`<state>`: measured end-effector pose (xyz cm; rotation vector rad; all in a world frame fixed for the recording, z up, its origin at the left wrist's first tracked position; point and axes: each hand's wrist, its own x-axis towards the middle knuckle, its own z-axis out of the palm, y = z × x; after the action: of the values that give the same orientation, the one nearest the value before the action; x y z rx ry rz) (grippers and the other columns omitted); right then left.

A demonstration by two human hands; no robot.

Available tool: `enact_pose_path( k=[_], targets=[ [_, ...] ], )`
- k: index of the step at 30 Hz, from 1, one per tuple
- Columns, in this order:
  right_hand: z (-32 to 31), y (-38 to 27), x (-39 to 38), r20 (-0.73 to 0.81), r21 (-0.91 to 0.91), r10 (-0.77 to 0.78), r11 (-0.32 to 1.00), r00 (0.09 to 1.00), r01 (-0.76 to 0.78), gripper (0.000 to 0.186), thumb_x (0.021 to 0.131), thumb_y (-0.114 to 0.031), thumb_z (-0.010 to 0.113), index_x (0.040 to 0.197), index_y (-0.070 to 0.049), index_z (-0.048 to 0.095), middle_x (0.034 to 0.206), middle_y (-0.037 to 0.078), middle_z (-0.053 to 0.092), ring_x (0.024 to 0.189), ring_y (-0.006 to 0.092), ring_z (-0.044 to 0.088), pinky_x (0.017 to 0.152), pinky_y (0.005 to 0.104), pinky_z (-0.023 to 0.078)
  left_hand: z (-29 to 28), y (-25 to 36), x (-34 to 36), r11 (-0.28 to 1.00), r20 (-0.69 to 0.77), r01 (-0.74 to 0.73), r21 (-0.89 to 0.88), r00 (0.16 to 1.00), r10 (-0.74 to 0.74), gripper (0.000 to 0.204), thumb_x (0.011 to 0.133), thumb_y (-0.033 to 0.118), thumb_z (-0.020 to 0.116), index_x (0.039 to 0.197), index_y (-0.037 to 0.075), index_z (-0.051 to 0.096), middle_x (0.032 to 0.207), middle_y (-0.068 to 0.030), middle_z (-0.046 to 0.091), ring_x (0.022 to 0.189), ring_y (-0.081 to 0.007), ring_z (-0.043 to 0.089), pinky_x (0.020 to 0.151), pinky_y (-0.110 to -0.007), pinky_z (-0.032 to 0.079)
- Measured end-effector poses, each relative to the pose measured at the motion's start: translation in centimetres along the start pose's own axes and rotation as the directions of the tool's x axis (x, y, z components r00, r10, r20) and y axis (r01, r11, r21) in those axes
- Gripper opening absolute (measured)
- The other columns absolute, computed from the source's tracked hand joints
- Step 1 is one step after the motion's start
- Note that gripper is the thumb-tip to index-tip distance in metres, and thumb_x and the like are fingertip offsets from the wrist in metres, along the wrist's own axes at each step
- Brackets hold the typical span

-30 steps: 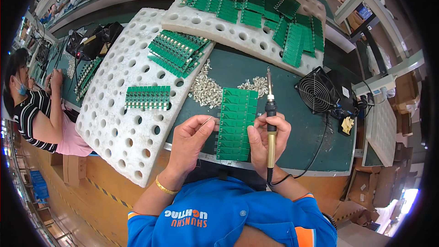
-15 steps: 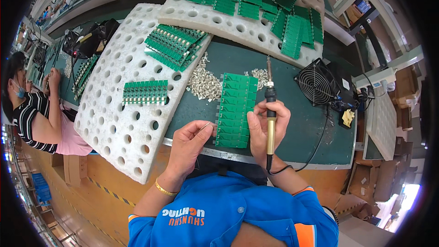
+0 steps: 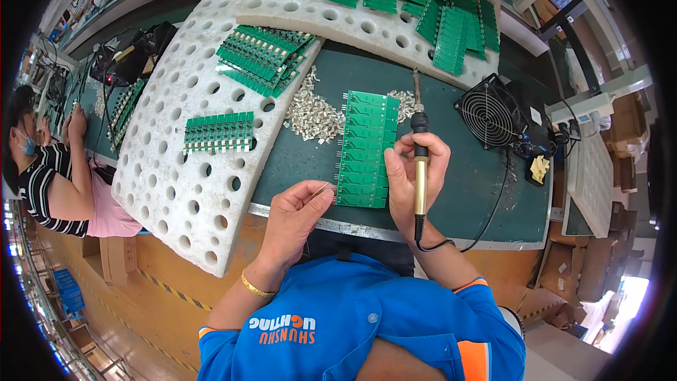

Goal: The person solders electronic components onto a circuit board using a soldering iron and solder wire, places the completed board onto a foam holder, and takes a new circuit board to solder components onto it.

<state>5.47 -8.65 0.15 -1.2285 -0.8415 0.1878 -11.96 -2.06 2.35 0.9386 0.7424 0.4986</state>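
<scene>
The left hand lies between 7 and 8 o'clock of the green circuit board; its grip pinches a thin strand, likely solder wire. The board has shifted toward 12 o'clock relative to this hand. The fingertips now sit at its near end, which appears to bring the nearest pins within the strand's reach.

The left forearm angles toward 1 o'clock. The right hand, at 4 o'clock, closes around the soldering iron, thumb against the board's edge. The iron points to 12 o'clock, tip clear of the board.

Beyond, on the tabletop: metal parts, 10 o'clock; fan, 2 o'clock.
</scene>
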Motion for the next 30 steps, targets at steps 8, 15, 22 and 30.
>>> enact_pose_path(
  k=[8, 15, 22, 30],
  targets=[
    [-0.23, 0.30, -0.08, 0.000, -0.041, 0.007, 0.999, 1.000, -0.007, 0.035, 0.090, 0.001, 0.067, 0.117, -0.002, 0.046, 0.111, 0.008, 0.044, 0.087, 0.0094, 0.055, 0.065, 0.0200, 0.052, 0.21, 0.44, -0.10, 0.999, -0.001, 0.042, -0.017, 0.999, -0.042, 0.017, 0.095, 0.013, 0.068, 0.107, 0.001, 0.068, 0.089, 0.0036, 0.066, 0.057, 0.0043, 0.041, 0.046, -0.014, 0.027],
    [-0.16, 0.25, -0.10, -0.007, -0.050, 0.005, 0.999, 1.000, -0.006, 0.036, 0.090, 0.002, 0.067, 0.118, -0.003, 0.046, 0.110, 0.008, 0.044, 0.086, 0.0088, 0.054, 0.064, 0.0193, 0.050, -0.19, 0.35, -0.06, 0.998, 0.023, 0.059, -0.004, 0.998, -0.059, 0.020, 0.098, 0.012, 0.065, 0.110, -0.003, 0.067, 0.099, -0.0021, 0.069, 0.089, -0.0042, 0.060, 0.080, -0.020, 0.048],
    [-0.24, 0.45, 0.00, -0.017, -0.069, -0.008, 0.998, 1.000, 0.007, 0.035, 0.089, 0.003, 0.067, 0.117, -0.003, 0.047, 0.109, 0.008, 0.045, 0.083, 0.0074, 0.053, 0.061, 0.0191, 0.048, -0.19, 0.28, 0.05, 0.998, 0.028, 0.053, 0.014, 0.998, -0.054, 0.020, 0.098, 0.012, 0.064, 0.110, -0.003, 0.067, 0.099, -0.0026, 0.069, 0.089, -0.0045, 0.060, 0.081, -0.020, 0.049],
    [-0.40, 0.97, -0.12, -0.033, -0.082, 0.004, 0.997, 0.999, -0.007, 0.035, 0.088, 0.003, 0.068, 0.117, -0.004, 0.048, 0.108, 0.008, 0.047, 0.078, 0.0066, 0.054, 0.060, 0.0193, 0.047, -0.03, 0.36, 0.05, 0.998, 0.045, 0.067, -0.018, 0.997, -0.066, 0.020, 0.097, 0.010, 0.065, 0.112, -0.003, 0.067, 0.099, -0.0026, 0.069, 0.089, -0.0041, 0.060, 0.079, -0.019, 0.049]
  ],
)
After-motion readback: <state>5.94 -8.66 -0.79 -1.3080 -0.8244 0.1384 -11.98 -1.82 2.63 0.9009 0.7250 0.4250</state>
